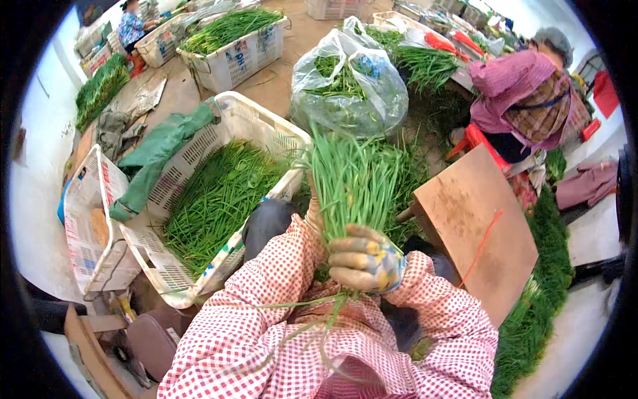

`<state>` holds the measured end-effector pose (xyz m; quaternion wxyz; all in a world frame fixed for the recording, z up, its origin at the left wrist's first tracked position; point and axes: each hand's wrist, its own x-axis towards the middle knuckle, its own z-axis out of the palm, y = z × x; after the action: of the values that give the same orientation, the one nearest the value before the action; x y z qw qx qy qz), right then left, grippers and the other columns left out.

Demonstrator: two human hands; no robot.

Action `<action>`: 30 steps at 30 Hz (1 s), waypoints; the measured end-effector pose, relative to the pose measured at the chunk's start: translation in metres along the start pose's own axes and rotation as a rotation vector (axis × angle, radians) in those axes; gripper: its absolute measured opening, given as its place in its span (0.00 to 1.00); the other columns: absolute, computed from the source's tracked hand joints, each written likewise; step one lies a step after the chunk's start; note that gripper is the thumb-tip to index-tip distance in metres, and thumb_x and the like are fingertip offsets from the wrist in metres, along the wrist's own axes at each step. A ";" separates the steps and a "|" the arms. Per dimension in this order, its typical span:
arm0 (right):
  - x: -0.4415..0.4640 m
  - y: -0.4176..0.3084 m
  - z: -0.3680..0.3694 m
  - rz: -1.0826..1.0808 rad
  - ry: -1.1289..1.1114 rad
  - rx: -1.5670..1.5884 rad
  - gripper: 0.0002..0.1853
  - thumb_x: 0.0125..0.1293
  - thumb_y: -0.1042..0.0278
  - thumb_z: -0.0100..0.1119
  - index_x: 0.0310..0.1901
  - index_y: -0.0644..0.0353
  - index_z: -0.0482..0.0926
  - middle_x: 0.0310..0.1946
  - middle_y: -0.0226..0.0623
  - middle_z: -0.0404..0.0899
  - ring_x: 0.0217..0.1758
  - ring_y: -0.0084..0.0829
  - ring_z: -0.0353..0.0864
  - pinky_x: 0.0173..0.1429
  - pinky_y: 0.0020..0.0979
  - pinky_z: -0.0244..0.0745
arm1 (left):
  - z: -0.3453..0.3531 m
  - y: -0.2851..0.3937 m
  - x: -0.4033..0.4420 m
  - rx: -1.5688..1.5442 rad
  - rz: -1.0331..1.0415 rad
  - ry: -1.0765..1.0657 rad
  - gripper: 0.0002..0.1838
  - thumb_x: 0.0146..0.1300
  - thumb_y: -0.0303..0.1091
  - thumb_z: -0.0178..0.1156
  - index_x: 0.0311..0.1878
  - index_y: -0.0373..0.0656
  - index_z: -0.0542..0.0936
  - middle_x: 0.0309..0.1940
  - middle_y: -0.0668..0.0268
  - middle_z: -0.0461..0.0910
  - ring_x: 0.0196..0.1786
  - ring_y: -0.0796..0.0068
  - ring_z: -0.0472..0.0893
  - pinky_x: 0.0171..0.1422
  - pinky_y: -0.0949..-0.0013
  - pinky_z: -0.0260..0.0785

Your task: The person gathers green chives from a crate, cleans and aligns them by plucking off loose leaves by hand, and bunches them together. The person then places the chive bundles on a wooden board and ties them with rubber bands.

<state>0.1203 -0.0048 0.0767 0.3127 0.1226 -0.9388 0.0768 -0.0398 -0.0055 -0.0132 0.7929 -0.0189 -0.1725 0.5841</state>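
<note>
A thick bunch of long green stalks (355,176) stands upright in front of my chest. My right hand (367,259), in a stained yellow and blue glove, is wrapped round its lower part. At the bunch's left side is my left hand (314,216), mostly hidden behind the stalks and sleeve, so its fingers do not show. A few loose stalks (339,306) hang below the right hand over the checked clothing.
Left stands a white crate (266,126) of greens with a green cloth (163,153) on its rim. Ahead is a clear plastic bag (385,100) of greens. A brown board (482,226) lies right, with red string (484,246). Another person (525,93) sits beyond it.
</note>
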 end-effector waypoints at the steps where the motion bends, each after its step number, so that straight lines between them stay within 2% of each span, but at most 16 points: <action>1: -0.002 -0.005 0.002 -0.017 -0.031 -0.020 0.19 0.54 0.67 0.55 0.50 0.45 0.73 0.47 0.24 0.75 0.54 0.27 0.76 0.64 0.39 0.68 | -0.011 0.008 0.000 0.042 0.000 -0.003 0.44 0.52 0.70 0.57 0.65 0.50 0.68 0.61 0.59 0.72 0.60 0.58 0.73 0.62 0.50 0.70; 3: -0.024 -0.002 0.028 -0.030 -0.261 -0.325 0.21 0.61 0.66 0.45 0.57 0.42 0.68 0.55 0.24 0.70 0.60 0.22 0.71 0.66 0.38 0.66 | -0.029 0.024 0.004 0.226 0.017 -0.106 0.37 0.59 0.64 0.57 0.65 0.50 0.69 0.61 0.59 0.72 0.60 0.59 0.73 0.63 0.50 0.70; 4: -0.012 -0.001 0.018 -0.008 -0.345 -0.159 0.21 0.62 0.65 0.42 0.59 0.40 0.65 0.59 0.24 0.67 0.61 0.23 0.69 0.67 0.37 0.65 | -0.023 0.024 0.007 0.358 0.119 0.070 0.36 0.60 0.61 0.57 0.66 0.50 0.68 0.62 0.58 0.71 0.61 0.60 0.73 0.63 0.49 0.69; 5: -0.001 -0.001 0.005 0.011 -0.430 0.010 0.22 0.64 0.64 0.38 0.61 0.39 0.63 0.62 0.24 0.64 0.63 0.24 0.67 0.67 0.37 0.64 | -0.044 0.042 0.008 0.294 0.032 0.039 0.36 0.60 0.60 0.58 0.66 0.49 0.68 0.61 0.58 0.72 0.60 0.60 0.74 0.63 0.51 0.70; 6: 0.013 -0.005 -0.015 0.015 -0.326 0.009 0.22 0.57 0.63 0.51 0.56 0.40 0.68 0.60 0.28 0.67 0.60 0.31 0.71 0.62 0.39 0.68 | -0.036 0.037 0.012 0.338 0.131 0.063 0.35 0.61 0.58 0.58 0.66 0.48 0.68 0.60 0.58 0.73 0.58 0.61 0.75 0.61 0.51 0.72; 7: 0.023 -0.006 -0.037 0.009 -0.321 0.000 0.22 0.57 0.63 0.51 0.56 0.40 0.68 0.60 0.28 0.67 0.60 0.31 0.71 0.62 0.39 0.68 | -0.024 0.029 0.016 0.380 0.232 0.085 0.34 0.62 0.57 0.58 0.65 0.46 0.68 0.59 0.58 0.74 0.57 0.62 0.76 0.59 0.52 0.74; 9: 0.026 0.000 -0.075 0.136 -0.437 0.218 0.31 0.49 0.64 0.62 0.60 0.45 0.69 0.60 0.41 0.68 0.64 0.45 0.69 0.65 0.49 0.66 | 0.003 0.017 0.021 0.340 0.222 0.086 0.32 0.62 0.54 0.59 0.64 0.45 0.69 0.56 0.58 0.76 0.55 0.63 0.78 0.57 0.53 0.75; 11: -0.015 0.027 -0.096 0.381 -0.239 0.140 0.35 0.51 0.60 0.65 0.62 0.53 0.67 0.58 0.45 0.70 0.60 0.45 0.72 0.61 0.46 0.70 | 0.005 0.017 0.028 0.290 0.207 0.089 0.31 0.62 0.52 0.60 0.63 0.44 0.70 0.53 0.58 0.78 0.53 0.65 0.79 0.56 0.53 0.76; 12: -0.043 0.038 -0.095 0.836 -0.030 0.202 0.35 0.53 0.57 0.65 0.63 0.57 0.65 0.56 0.47 0.70 0.58 0.43 0.73 0.61 0.43 0.71 | -0.003 0.022 0.032 0.308 0.173 0.047 0.32 0.61 0.53 0.61 0.63 0.43 0.70 0.54 0.58 0.77 0.53 0.63 0.79 0.56 0.53 0.76; 14: -0.056 0.049 -0.102 1.319 0.243 0.405 0.39 0.55 0.50 0.65 0.65 0.61 0.62 0.57 0.51 0.70 0.59 0.42 0.72 0.61 0.38 0.71 | -0.011 0.024 0.040 0.335 0.099 -0.011 0.35 0.58 0.54 0.63 0.63 0.41 0.71 0.55 0.58 0.77 0.53 0.60 0.79 0.57 0.54 0.75; 17: -0.068 0.085 -0.101 1.432 0.278 0.913 0.51 0.55 0.37 0.62 0.71 0.64 0.51 0.66 0.54 0.60 0.71 0.43 0.59 0.68 0.44 0.61 | 0.009 0.008 0.050 0.758 -0.041 0.126 0.36 0.46 0.46 0.73 0.57 0.38 0.73 0.43 0.61 0.82 0.41 0.67 0.83 0.47 0.63 0.78; 19: -0.040 0.083 -0.106 1.195 0.355 0.987 0.56 0.53 0.33 0.62 0.72 0.61 0.47 0.67 0.51 0.58 0.72 0.41 0.57 0.69 0.42 0.60 | 0.026 -0.003 0.075 0.850 -0.187 0.085 0.39 0.41 0.43 0.75 0.58 0.38 0.73 0.43 0.61 0.81 0.43 0.66 0.82 0.49 0.63 0.77; 21: -0.032 0.107 -0.117 0.946 0.362 0.702 0.55 0.54 0.39 0.66 0.73 0.58 0.45 0.66 0.46 0.62 0.69 0.38 0.61 0.68 0.41 0.61 | 0.037 -0.019 0.102 1.092 -0.295 -0.021 0.40 0.39 0.41 0.75 0.58 0.38 0.72 0.43 0.61 0.81 0.44 0.66 0.81 0.51 0.62 0.75; 27: -0.019 0.120 -0.180 0.858 0.778 0.492 0.54 0.43 0.67 0.79 0.68 0.60 0.51 0.60 0.40 0.70 0.63 0.34 0.70 0.66 0.37 0.64 | 0.083 -0.080 0.189 1.297 -0.357 -0.135 0.36 0.47 0.24 0.69 0.62 0.40 0.69 0.53 0.62 0.77 0.54 0.64 0.78 0.60 0.60 0.71; 29: -0.031 0.119 -0.200 0.796 0.824 0.425 0.52 0.45 0.68 0.78 0.68 0.58 0.51 0.60 0.40 0.70 0.63 0.34 0.70 0.66 0.37 0.66 | 0.097 -0.097 0.218 1.509 -0.412 -0.259 0.37 0.47 0.26 0.70 0.63 0.40 0.68 0.54 0.63 0.77 0.59 0.64 0.75 0.66 0.60 0.65; 30: -0.039 0.117 -0.209 0.771 0.754 0.389 0.51 0.48 0.67 0.77 0.68 0.59 0.51 0.58 0.40 0.71 0.61 0.35 0.71 0.64 0.38 0.67 | 0.105 -0.107 0.230 1.529 -0.395 -0.381 0.33 0.49 0.25 0.70 0.61 0.39 0.69 0.52 0.63 0.77 0.55 0.70 0.76 0.61 0.65 0.70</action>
<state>0.2367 0.1602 0.2106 0.5469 -0.2091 -0.7079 0.3950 0.0867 0.1573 0.1683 0.6321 0.6586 0.1421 0.3828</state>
